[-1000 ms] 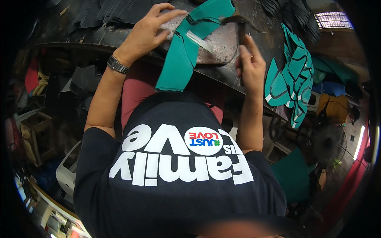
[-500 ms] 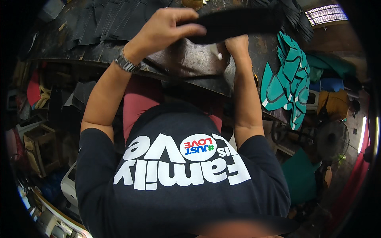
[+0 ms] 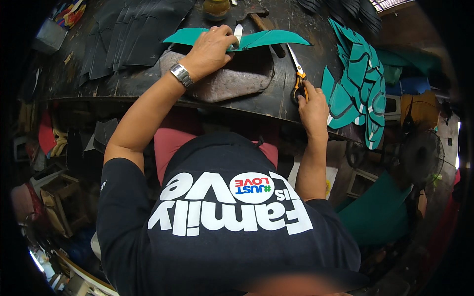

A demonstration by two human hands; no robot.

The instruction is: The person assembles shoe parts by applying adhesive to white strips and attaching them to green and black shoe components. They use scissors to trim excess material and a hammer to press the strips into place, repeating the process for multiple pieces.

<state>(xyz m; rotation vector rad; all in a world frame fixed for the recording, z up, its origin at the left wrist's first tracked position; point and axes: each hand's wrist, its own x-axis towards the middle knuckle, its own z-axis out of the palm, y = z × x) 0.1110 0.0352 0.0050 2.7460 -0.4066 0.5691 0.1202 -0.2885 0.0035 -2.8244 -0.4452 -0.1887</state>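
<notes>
Head view — hammer (image 3: 259, 22) laid down, scissors (image 3: 299, 75) now in right hand (image 3: 314, 107)

On the left, the bench (image 3: 284, 92) is blocked by layered black sheets (image 3: 140, 37); on the right, by heaped teal pieces (image 3: 358, 76). Passage straight across the stone block (image 3: 229, 89) is barred by the left hand (image 3: 210, 52) and its teal strip (image 3: 271, 37) (a hammer (image 3: 258, 21) is partly hidden behind). A bare lane is left between the stone block and the scissors (image 3: 299, 75).

panel (image 3: 274, 37): green | scissors (image 3: 299, 73): orange, black, silver | slab (image 3: 224, 89): mottled grey-brown
</notes>
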